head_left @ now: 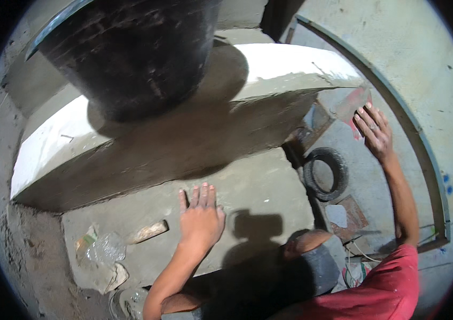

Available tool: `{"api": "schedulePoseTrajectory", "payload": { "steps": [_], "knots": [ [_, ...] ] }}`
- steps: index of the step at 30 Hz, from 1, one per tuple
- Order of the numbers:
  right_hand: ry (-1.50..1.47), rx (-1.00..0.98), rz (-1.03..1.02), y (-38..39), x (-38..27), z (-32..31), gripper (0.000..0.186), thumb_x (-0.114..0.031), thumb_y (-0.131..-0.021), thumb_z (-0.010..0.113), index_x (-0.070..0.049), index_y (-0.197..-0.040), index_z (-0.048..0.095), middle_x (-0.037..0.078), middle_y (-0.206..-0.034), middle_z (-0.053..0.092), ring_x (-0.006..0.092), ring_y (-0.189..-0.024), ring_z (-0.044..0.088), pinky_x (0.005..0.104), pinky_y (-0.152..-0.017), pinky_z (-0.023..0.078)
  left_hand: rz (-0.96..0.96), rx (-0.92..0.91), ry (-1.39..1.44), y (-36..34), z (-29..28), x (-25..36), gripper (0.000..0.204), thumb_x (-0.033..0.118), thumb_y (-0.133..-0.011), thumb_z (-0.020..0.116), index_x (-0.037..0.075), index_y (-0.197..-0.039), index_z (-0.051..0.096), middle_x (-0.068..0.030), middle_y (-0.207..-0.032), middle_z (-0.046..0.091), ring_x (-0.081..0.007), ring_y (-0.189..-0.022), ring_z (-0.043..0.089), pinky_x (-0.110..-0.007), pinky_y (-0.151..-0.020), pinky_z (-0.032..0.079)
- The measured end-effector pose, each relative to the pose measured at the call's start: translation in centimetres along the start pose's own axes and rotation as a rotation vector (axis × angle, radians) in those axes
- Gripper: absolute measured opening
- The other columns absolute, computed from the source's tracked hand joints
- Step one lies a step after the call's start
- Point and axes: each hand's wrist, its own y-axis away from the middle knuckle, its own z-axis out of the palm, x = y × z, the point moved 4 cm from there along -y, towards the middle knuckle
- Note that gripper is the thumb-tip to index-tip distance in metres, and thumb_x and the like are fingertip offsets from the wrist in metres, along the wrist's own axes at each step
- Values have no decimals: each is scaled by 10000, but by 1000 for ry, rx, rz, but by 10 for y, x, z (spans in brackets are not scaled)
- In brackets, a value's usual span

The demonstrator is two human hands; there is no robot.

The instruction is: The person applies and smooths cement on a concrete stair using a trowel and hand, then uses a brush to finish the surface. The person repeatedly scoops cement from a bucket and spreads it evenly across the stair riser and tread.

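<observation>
Fingers [203, 196] splayed, left hand [201, 221] on grey cement slab [269, 184]; right hand [377, 130] over flat reddish-grey blade [353, 102], grip and long axis unclear!

Grey Ledge, Slab and Flat Tool

The raised ledge [269, 114] curves across, its top brightly lit in part and its front face shadowed. Below it, the grey slab [250, 194] lies flat, faintly marked. The flat tool [351, 104], blurred, sits by the ledge's right end.
</observation>
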Motion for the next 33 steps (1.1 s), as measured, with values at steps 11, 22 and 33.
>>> {"api": "schedulePoseTrajectory", "payload": {
  "steps": [11, 22, 33],
  "knots": [
    [-1886, 82, 1477, -22, -138, -19, 336, -215, -1068, 725, 65, -1253, 706, 141, -1144, 754, 236, -1013, 747, 400, -843, 625, 104, -6, 169, 24, -38, -17, 607, 289, -1019, 643, 1, -1549, 571, -190, -1596, 600, -336, -1482, 567, -619, -1327, 251],
    [-2016, -437, 937, -129, -240, -11, 340, -260, -1067, 734, 72, -1128, 774, 164, -962, 808, 186, -807, 733, 301, -717, 538, -135, -6, -116, 98, -73, -109, 606, 97, -856, 782, 59, -1436, 607, -140, -1300, 686, -343, -1274, 655, -554, -1224, 418],
    [-1910, -585, 542, -221, -290, -31, 266, -235, -1071, 740, 16, -1102, 820, 47, -897, 794, 117, -808, 709, 283, -745, 539, -403, 1037, 311, 215, -245, -159, 370, 83, -853, 891, 14, -1170, 713, -51, -1012, 725, -170, -968, 704, -350, -862, 569]
  ]
}}
